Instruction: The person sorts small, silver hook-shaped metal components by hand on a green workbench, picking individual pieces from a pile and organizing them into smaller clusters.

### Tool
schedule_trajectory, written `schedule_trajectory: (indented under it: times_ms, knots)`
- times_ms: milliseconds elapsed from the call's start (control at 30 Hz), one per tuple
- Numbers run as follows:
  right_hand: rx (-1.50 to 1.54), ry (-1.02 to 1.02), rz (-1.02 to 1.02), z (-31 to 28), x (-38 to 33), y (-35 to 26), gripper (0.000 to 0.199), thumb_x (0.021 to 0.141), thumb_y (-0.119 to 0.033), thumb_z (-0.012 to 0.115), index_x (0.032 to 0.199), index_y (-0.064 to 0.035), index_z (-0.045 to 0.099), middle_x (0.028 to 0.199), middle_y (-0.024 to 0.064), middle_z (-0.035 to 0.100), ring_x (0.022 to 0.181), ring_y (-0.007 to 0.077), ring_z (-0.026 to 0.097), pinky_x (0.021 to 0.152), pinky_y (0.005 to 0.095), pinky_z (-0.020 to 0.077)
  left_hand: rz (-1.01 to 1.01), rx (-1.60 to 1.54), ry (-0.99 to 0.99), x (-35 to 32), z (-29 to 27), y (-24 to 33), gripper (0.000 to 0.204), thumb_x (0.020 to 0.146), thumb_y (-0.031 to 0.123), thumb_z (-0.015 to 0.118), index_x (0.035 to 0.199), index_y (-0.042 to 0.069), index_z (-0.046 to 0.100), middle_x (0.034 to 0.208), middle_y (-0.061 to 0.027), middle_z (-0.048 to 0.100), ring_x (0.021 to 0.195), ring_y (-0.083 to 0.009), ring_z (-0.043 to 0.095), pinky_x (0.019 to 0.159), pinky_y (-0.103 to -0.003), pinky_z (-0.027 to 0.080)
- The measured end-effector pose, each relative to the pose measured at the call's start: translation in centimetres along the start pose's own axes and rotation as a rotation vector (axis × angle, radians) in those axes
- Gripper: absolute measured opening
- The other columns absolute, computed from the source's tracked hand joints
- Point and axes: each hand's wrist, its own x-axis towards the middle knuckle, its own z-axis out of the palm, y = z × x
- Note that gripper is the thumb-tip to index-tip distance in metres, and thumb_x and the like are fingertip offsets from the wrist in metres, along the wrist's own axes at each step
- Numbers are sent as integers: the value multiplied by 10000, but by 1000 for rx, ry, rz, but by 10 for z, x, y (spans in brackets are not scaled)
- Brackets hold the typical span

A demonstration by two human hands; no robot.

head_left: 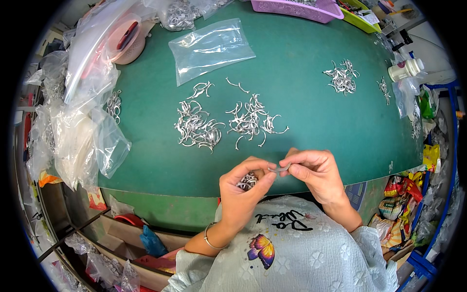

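Near the front edge of the green table, my left hand (244,184) is closed with several small curved silver metal pieces (247,181) in its palm. Its thumb and forefinger pinch one end of a single curved silver metal piece (281,169). At the other end, my right hand (314,173) pinches that same piece between thumb and fingers. Beyond my hands lie two loose piles of similar curved pieces, a left pile (194,124) and a middle pile (250,119).
A smaller pile (343,78) lies far right on the green table (301,107). A clear plastic bag (211,48) lies flat at the back. Purple (301,10) and yellow-green trays (359,17) stand along the far edge. Plastic bags (80,141) crowd the left; a white bottle (405,69) lies right.
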Motion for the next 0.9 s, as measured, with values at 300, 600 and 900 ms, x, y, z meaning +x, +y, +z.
schedule_trajectory:
  times_ms: [300,600,900]
  knots:
    - [-37,-5,-58,5,-3,-3,142,839,13,552,960,42,622,920,116,616,825,174,609,749,273,479,-58,-111,-38,-2,-3,3,96,781,-51,598,867,-13,614,785,-12,565,602,-17,432,509,-157,321]
    - [-155,-19,-170,11,-4,-11,145,809,35,575,938,31,639,852,107,634,799,158,585,713,264,468,-293,-379,-144,-3,-8,4,113,837,26,574,939,-18,589,739,3,543,500,-8,343,415,-183,222]
    - [-217,-16,-182,13,-4,-14,150,803,36,573,934,26,646,807,99,649,796,151,564,698,267,459,-239,-380,-152,-4,-5,6,78,842,15,559,913,-7,581,806,-11,553,515,-2,344,414,-180,222]
